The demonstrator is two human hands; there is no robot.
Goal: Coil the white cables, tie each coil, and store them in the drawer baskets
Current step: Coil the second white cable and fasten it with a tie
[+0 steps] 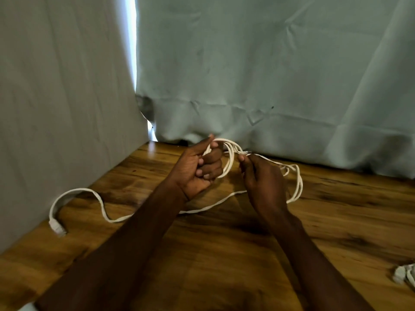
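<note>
My left hand [199,169] grips a small coil of white cable [229,160], its fingers curled through the loops above the wooden table. Just to the right, my right hand [260,176] pinches a strand of the same cable close to the coil. From there the loose cable loops behind my right hand [299,185]. It then runs left across the table under my left forearm. The cable ends in a white plug [57,228] near the left edge. No drawer or basket is in view.
The wooden table [224,254] is backed by pale green curtains [247,75] that hang down to its far and left edges. Another white cable bundle [405,274] pokes in at the right edge of the view.
</note>
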